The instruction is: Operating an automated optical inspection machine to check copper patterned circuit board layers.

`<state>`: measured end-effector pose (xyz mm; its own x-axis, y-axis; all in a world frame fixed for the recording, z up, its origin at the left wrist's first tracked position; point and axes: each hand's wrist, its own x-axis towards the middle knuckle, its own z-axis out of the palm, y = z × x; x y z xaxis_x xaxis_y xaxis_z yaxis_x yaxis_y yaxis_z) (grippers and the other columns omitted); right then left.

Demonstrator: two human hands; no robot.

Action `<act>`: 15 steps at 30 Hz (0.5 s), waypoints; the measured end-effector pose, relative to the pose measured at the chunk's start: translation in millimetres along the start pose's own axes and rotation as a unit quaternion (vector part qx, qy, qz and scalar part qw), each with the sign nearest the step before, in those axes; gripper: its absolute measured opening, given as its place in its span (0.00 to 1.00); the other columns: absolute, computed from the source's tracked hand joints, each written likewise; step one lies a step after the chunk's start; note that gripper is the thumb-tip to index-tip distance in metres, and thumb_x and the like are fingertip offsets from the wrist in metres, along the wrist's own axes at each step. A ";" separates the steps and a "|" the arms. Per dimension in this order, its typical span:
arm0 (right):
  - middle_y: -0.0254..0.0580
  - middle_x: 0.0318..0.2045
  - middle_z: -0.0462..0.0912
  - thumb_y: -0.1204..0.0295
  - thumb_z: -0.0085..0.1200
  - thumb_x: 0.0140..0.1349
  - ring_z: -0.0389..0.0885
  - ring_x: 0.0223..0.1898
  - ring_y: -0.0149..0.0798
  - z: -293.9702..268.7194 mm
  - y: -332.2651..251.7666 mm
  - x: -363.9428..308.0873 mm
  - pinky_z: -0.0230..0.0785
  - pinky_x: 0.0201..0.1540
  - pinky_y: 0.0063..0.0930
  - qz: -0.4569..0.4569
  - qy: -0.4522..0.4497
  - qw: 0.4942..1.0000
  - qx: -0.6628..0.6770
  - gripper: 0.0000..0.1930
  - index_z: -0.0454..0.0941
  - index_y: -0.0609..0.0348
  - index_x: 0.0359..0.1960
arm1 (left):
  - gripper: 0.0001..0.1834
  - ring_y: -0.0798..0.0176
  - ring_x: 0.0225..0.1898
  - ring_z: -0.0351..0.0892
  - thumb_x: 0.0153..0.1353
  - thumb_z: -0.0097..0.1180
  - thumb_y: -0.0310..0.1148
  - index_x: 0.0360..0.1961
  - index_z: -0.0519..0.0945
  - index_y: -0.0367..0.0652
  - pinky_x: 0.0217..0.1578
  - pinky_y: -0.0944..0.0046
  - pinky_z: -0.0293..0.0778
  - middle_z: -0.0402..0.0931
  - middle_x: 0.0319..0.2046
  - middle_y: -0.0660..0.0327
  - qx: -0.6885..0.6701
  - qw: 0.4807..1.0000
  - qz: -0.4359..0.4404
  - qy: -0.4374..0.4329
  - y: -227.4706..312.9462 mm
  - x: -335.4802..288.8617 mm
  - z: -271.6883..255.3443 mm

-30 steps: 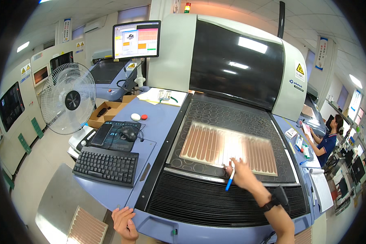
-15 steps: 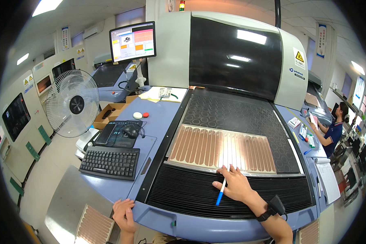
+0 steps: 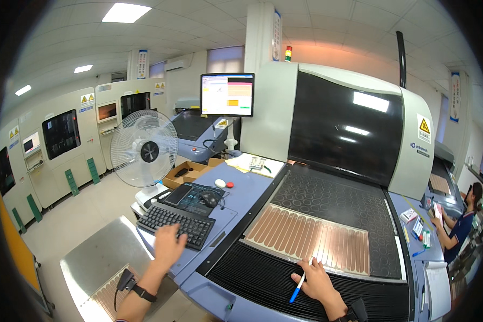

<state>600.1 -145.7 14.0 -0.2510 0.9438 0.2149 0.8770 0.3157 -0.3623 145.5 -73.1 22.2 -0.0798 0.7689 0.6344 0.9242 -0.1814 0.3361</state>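
Observation:
My left hand point(image 3: 169, 247) is over the near edge of a black keyboard point(image 3: 197, 228), its fingers spread on or just above the keys; I cannot tell whether any key is pressed. In my right hand point(image 3: 320, 283) is a white pen with a blue end point(image 3: 295, 293), the blue end pointing toward me. That hand rests at the near edge of a copper-coloured panel point(image 3: 306, 236) with rows of long rounded strips. The panel lies flat on the machine's black bed point(image 3: 333, 194), partly over the black ribbed cover point(image 3: 252, 271).
A phone point(image 3: 177, 195) and a mouse point(image 3: 209, 199) sit beyond the keyboard, near a fan point(image 3: 149, 152) and a monitor point(image 3: 227, 95). Another copper panel point(image 3: 110, 290) lies on a metal surface at lower left. A co-worker point(image 3: 459, 231) is at far right, past a notepad point(image 3: 437, 287).
My left hand has moved from the machine's front edge up to the keyboard. The view has turned left. My right hand stays by the panel's near edge with the pen.

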 end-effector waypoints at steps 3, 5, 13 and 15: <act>0.70 0.64 0.70 0.51 0.53 0.70 0.62 0.68 0.75 0.3 -1.0 0.3 0.52 0.72 0.62 0.004 0.012 1.000 0.008 0.30 0.73 0.66 0.60 | 0.23 0.43 0.54 0.78 0.61 0.64 0.40 0.54 0.81 0.37 0.59 0.47 0.71 0.82 0.48 0.45 -0.127 0.983 0.123 -0.048 56.4 1.0 26.3; 0.69 0.64 0.71 0.52 0.55 0.70 0.63 0.68 0.73 -0.5 -2.3 -0.3 0.52 0.72 0.62 -0.003 0.012 1.000 0.019 0.29 0.73 0.66 0.60 | 0.24 0.42 0.55 0.79 0.61 0.65 0.41 0.55 0.81 0.40 0.58 0.48 0.73 0.81 0.50 0.44 -0.174 0.957 0.205 -0.109 110.0 6.8 29.0; 0.65 0.44 0.85 0.72 0.60 0.66 0.87 0.48 0.54 -10.2 -12.4 8.6 0.74 0.53 0.41 0.051 0.153 0.980 0.115 0.16 0.79 0.69 0.52 | 0.17 0.48 0.51 0.80 0.63 0.61 0.35 0.50 0.81 0.37 0.56 0.52 0.73 0.82 0.44 0.52 -0.334 0.852 0.382 -0.127 191.3 19.1 137.1; 0.60 0.39 0.86 0.73 0.58 0.68 0.87 0.42 0.44 -14.0 -22.5 13.2 0.75 0.49 0.34 0.088 0.155 0.978 0.104 0.15 0.80 0.70 0.51 | 0.15 0.50 0.48 0.80 0.62 0.61 0.34 0.48 0.82 0.38 0.52 0.52 0.74 0.83 0.42 0.53 -0.362 0.851 0.359 -0.126 184.8 18.1 147.6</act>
<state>582.8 -141.6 37.7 0.0613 0.9202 0.3866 0.7855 0.1945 -0.5875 369.9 -2.2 -7.0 0.5755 0.3900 0.7188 0.2210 -0.9204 0.3225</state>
